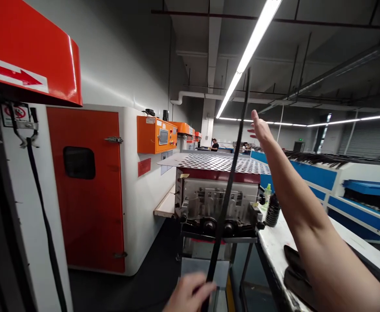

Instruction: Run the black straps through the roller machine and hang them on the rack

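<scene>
My left hand (pixel 190 294) is at the bottom of the view, closed around the lower part of a long, thin black strip (pixel 231 182). The strip, possibly rubber or plastic, rises almost upright and slightly tilted, crossing in front of a metal machine with black rollers (pixel 217 203). My right hand (pixel 260 128) is raised high with its fingers apart, holding nothing. It is above a white workbench (pixel 274 247) and near the machine's perforated metal top (pixel 216 163). Dark, flat pieces (pixel 295 275) lie on the bench beneath my right forearm.
A green-capped bottle (pixel 267 193) and a dark ribbed cylinder (pixel 272 211) stand on the bench. At left are a red-doored white cabinet (pixel 86 186), an orange control box (pixel 156 134) and a hanging black cable (pixel 43 216). A person (pixel 214 145) works far off.
</scene>
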The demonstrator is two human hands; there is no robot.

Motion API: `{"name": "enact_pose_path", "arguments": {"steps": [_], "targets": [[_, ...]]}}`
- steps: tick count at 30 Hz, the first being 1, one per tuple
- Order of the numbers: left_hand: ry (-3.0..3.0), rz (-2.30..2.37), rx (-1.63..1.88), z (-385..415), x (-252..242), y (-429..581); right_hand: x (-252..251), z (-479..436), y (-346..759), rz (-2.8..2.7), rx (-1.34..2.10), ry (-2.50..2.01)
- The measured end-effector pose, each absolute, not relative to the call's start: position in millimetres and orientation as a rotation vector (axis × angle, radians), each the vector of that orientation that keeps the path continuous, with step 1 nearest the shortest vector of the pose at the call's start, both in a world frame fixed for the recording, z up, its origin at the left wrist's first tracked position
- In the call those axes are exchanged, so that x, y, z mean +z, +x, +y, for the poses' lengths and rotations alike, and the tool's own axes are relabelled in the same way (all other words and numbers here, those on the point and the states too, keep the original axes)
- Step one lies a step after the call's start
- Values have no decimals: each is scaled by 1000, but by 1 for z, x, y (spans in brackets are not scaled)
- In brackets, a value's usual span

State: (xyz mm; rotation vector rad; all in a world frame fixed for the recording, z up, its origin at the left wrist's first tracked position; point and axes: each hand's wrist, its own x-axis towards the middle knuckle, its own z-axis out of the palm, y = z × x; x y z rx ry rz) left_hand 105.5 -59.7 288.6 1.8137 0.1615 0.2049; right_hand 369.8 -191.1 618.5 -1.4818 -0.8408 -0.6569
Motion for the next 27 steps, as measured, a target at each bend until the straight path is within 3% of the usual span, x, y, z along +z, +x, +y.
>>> {"name": "enact_pose_path", "arguments": {"steps": [2, 5, 8, 12, 15, 18, 23, 27], "targets": [[1811, 50, 285, -53, 330, 134, 597, -187, 358, -849, -706, -1525], [1731, -134, 409, -45, 382, 175, 517, -193, 333, -881, -616, -1606], [1683, -131, 449, -42, 399, 200, 432, -194, 310, -939, 49, -1608], [1764, -113, 414, -34, 383, 210, 379, -181, 299, -976, 415, -1420], [1841, -43, 461, -22, 393, 218, 380, -178, 301, -1042, 472, -1378], [1841, -87, 447, -11, 445, 233, 400, -182, 307, -1209, 391, -1487], [1740, -339, 403, -7, 566, 266, 470, -185, 325, -1441, -45, -1552], [1718, -441, 556, -14, 618, 280, 509, -172, 345, -1488, -397, -1552]]}}
